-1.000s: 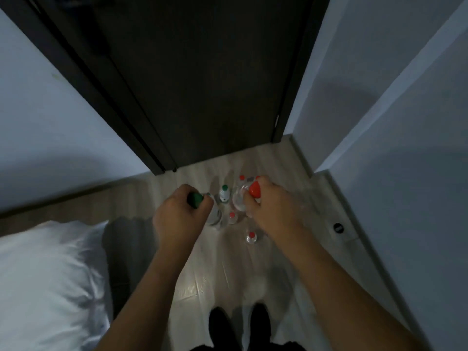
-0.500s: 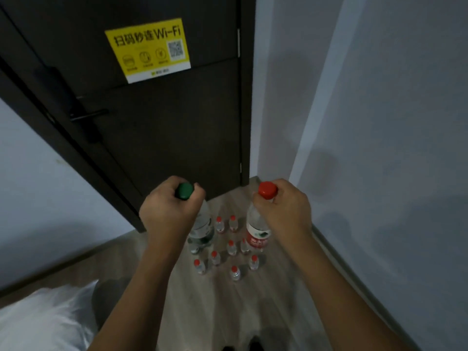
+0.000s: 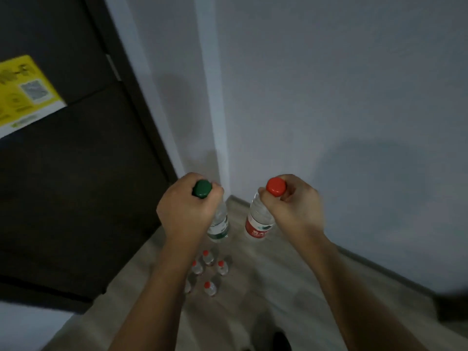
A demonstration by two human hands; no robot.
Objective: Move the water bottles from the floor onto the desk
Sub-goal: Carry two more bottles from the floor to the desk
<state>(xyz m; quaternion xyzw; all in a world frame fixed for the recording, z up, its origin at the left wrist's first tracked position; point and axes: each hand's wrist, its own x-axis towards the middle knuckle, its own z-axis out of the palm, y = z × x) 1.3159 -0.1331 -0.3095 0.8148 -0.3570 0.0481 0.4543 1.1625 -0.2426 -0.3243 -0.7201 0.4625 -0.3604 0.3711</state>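
The head view looks down at two arms reaching forward. The left hand (image 3: 187, 211) is wrapped tight around the neck of a green-cap bottle (image 3: 218, 224), just under its cap. The right hand (image 3: 291, 209) is wrapped the same way around the neck of a red-cap bottle (image 3: 257, 224) with a red label. Both bottles hang straight down in the air, side by side but not touching, well above the floor (image 3: 266, 287).

On the floor, at about 6 o'clock from the green-cap bottle, stand small bottles (image 3: 208, 273) with red caps. They sit close together in a bunch. One of them is partly hidden by the left arm.

At 9 o'clock from the hands is a dark door (image 3: 76, 186). A yellow sign (image 3: 24, 95) is stuck on it, at about 10 o'clock; it is too blurry to read. A pale wall (image 3: 329, 97) fills the 12 to 3 o'clock side.
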